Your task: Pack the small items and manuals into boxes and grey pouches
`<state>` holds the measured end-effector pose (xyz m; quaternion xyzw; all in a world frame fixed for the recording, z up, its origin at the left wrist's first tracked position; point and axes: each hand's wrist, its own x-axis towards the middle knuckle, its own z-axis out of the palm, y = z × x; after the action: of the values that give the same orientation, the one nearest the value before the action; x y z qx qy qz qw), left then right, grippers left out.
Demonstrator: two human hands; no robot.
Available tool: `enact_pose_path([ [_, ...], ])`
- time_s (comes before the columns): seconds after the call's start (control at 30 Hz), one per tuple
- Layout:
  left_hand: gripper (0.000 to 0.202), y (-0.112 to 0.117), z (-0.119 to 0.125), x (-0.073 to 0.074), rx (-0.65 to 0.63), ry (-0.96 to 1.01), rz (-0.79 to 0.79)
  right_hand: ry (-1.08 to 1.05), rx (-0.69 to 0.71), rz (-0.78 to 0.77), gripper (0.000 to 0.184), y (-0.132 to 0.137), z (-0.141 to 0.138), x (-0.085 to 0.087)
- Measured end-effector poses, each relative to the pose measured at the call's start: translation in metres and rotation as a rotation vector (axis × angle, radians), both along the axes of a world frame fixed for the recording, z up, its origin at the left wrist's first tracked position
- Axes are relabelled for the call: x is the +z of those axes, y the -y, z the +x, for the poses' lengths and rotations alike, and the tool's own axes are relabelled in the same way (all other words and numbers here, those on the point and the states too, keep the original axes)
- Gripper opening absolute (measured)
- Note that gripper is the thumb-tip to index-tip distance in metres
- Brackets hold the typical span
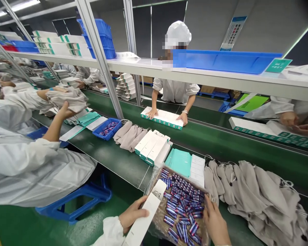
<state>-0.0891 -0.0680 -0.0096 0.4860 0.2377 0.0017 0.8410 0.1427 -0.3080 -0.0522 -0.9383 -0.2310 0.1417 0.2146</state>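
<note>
My left hand [132,215] grips a long white carton [146,215] at the bottom of the view, its open flap end pointing up toward a box of small blue-and-red batteries [181,210]. My right hand [217,223] rests in that battery box at its right side, fingers curled down among the batteries; what they pinch is hidden. The box stands at the near edge of the green conveyor belt [220,143].
Grey cloth pouches [256,194] pile to the right. Teal leaflets [181,162] and white cartons [154,147] lie beyond the box. A neighbour in white [28,167] sits left on a blue stool [77,200]. A worker opposite [176,89] presses on a tray of cartons [164,118].
</note>
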Motion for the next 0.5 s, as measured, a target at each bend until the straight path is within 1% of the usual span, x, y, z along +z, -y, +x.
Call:
enact_pose_path([
  [0.13, 0.059, 0.000, 0.011, 0.005, 0.053, -0.035, 0.045, 0.078, 0.005, -0.087, 0.055, -0.012, 0.011, 0.007],
  [0.2, 0.060, 0.001, 0.018, 0.007, 0.082, -0.044, 0.046, 0.125, 0.012, -0.121, 0.054, -0.018, 0.017, 0.011],
  [0.3, 0.061, 0.003, 0.030, 0.011, 0.136, -0.064, 0.037, 0.139, 0.000, -0.184, 0.053, -0.027, 0.024, 0.018],
  [0.4, 0.058, 0.007, 0.040, 0.016, 0.211, -0.077, 0.042, 0.168, -0.007, -0.201, 0.053, -0.034, 0.032, 0.021],
  [0.5, 0.053, 0.010, 0.043, 0.020, 0.221, -0.076, 0.035, 0.180, 0.001, -0.185, 0.053, -0.035, 0.039, 0.022],
])
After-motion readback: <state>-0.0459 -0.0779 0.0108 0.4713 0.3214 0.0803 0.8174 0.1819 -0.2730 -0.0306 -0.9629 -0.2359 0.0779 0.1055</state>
